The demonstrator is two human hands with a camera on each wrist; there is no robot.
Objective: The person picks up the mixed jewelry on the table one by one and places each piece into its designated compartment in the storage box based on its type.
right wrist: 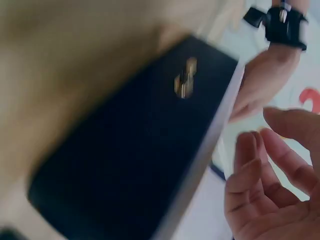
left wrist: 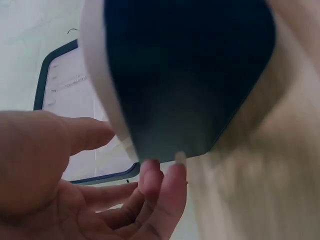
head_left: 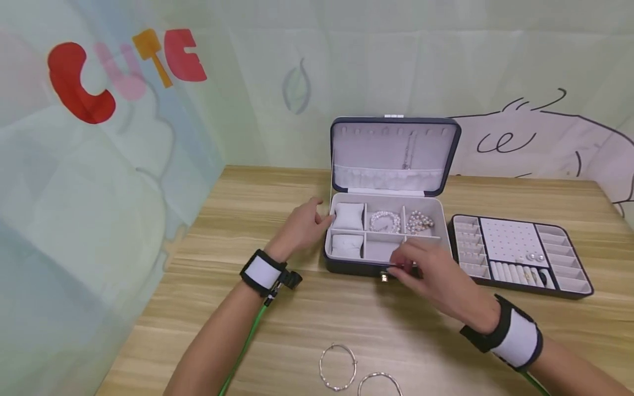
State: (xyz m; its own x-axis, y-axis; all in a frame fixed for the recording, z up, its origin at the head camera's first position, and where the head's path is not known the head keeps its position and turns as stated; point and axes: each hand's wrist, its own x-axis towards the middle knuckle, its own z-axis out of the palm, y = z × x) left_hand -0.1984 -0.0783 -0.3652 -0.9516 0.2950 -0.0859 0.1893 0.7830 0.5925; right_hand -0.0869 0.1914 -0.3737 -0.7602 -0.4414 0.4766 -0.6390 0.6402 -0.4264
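A dark blue jewelry box (head_left: 354,268) stands on the table with its lid (head_left: 376,146) raised. In its compartments lie two white cushions (head_left: 349,216), a pearl bracelet (head_left: 385,221) and a string of beads (head_left: 419,221). At the box's left side is my left hand (head_left: 299,228), its thumb by the rim and its fingertips against or very near the side wall. Over the front edge, just right of the gold clasp (head_left: 384,277), hovers my right hand (head_left: 431,272). Its fingers are loosely bent, and the right wrist view shows nothing between them.
A dark-edged jewelry tray (head_left: 512,236) with earrings and a ring roll sits right of the box. Two bangles, one whole (head_left: 338,367) and one cut off by the frame (head_left: 380,375), lie near the front. A necklace (head_left: 408,151) hangs inside the lid. Printed cloth backs the table.
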